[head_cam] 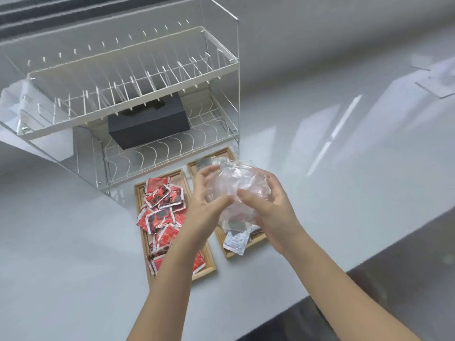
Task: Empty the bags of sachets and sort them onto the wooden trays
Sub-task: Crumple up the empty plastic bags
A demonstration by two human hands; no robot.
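Both hands hold a crumpled clear plastic bag above the right wooden tray. My left hand grips its left side and my right hand its right side, thumbs pinching the plastic. The bag looks empty, though its crumpled plastic blurs what is inside. The left wooden tray is heaped with several red sachets. On the right tray lie white and grey sachets, mostly hidden under my hands and the bag.
A clear acrylic rack with white wire shelves stands behind the trays, with a black box on its lower shelf. The grey tabletop edge runs diagonally at the lower right. Papers lie at the far right.
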